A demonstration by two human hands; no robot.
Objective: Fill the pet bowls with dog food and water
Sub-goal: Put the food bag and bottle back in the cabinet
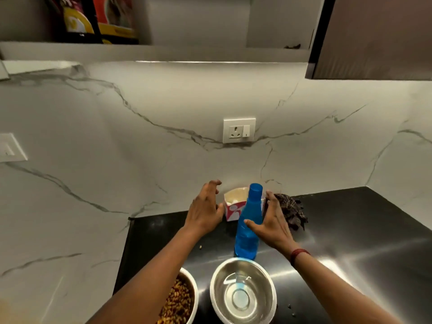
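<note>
A blue plastic bottle [247,226] stands upright with its cap on, on the black counter [350,242]. My right hand [272,218] is spread around its right side, thumb touching the bottle, fingers apart. My left hand [205,206] hovers open to the left of it, touching nothing. In front of the bottle a steel bowl [243,291] holds clear water. To its left a second bowl [180,300] holds brown dog food, partly hidden by my left forearm.
A small white and red carton [233,204] stands behind the bottle against the marble wall. A dark crumpled cloth [292,211] lies to the right of it. Pet food bags [93,17] stand on the shelf above. A few kibbles lie scattered on the counter.
</note>
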